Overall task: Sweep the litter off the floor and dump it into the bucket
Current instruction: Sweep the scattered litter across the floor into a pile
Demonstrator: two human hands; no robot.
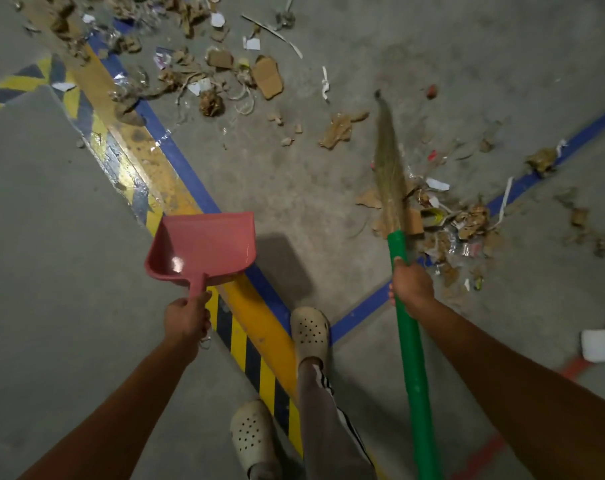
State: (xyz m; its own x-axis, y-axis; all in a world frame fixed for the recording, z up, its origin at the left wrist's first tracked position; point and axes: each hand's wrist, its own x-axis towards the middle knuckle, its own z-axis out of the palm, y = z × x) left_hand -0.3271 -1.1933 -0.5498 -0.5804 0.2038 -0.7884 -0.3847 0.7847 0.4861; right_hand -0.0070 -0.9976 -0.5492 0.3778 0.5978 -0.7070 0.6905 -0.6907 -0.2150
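Shod in pale cream clogs: forward clog (309,332) round-toed, peppered with small dark round holes across the top, thick-rimmed about the opening; rear clog (251,434) of the same make, likewise holed, greyed with dirt at toe and sides. Clad on the forward leg in loose grey trousers (315,410), striped black and white down the outer side. Bare along both forearms, from left hand (186,317) and right hand (413,285) back to the lower edge of view.
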